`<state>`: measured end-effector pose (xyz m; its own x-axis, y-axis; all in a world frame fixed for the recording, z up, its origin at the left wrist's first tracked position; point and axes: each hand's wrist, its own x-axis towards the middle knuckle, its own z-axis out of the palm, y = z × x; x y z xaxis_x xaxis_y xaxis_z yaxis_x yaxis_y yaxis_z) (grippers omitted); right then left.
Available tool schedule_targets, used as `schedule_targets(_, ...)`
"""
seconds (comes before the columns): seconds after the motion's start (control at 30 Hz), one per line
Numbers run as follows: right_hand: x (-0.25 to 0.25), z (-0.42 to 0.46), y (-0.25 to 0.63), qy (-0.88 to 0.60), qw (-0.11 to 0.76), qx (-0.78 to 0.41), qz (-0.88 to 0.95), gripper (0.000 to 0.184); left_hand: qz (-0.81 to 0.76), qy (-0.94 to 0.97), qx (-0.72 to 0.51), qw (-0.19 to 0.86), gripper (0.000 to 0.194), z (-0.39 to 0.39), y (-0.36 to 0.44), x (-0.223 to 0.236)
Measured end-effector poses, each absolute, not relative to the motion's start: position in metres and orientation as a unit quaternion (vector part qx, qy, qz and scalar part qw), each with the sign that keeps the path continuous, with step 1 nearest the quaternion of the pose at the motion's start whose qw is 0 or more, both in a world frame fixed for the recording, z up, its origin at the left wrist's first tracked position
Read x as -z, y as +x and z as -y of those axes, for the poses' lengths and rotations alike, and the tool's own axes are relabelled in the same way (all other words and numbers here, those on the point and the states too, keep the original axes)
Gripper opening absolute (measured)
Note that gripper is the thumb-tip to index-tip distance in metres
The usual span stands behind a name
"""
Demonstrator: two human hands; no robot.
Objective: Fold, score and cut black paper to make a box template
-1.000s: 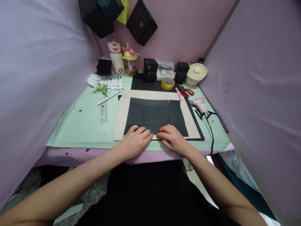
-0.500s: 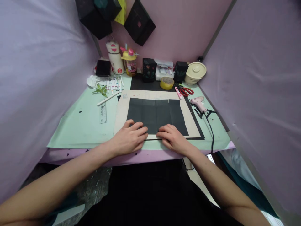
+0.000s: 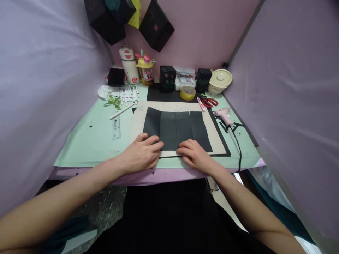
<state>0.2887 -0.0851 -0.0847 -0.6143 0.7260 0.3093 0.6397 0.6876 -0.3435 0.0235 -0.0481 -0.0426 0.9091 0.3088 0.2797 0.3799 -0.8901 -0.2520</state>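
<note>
A thin, matte black paper sheet (image 3: 176, 128), roughly rectangular and scored by upright creases, lies before the person; its panel towards nine o'clock tilts up along a fold. Beneath is a flat, smooth beige board (image 3: 137, 121) on a mint-green table cover (image 3: 87, 144). At the sheet's eight o'clock, the left hand (image 3: 144, 151) arches palm-down, fingers curled at the raised panel's near edge; whether they pinch it, I cannot tell. At five o'clock, the right hand (image 3: 196, 155) sits low, fingers bent close together, tips on the near edge; its thumb's grip is unclear. Both forearms reach in from below. A clear ruler (image 3: 116, 128) lies at nine o'clock, a glossy yellow tape roll (image 3: 188, 93) near twelve.
</note>
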Motion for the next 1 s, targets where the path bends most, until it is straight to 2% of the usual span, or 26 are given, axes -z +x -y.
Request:
schedule_targets(0.4, 0.085, 0.085, 0.289, -0.385, 0.22, -0.101, 0.89, 0.024, 0.182, -0.963, 0.142, 0.137, 0.02, 0.05, 0.026, 0.041)
schedule_targets(0.67, 0.079, 0.088, 0.286, -0.402, 0.204, -0.102, 0.887, 0.02, 0.222, -0.954, 0.179, 0.091, 0.02, 0.058, 0.035, 0.067)
schedule_targets(1.0, 0.07, 0.081, 0.258, -0.391, 0.178, -0.047, 0.902, 0.017, 0.242, -0.949, 0.198, 0.052, 0.021, 0.059, 0.029, 0.077)
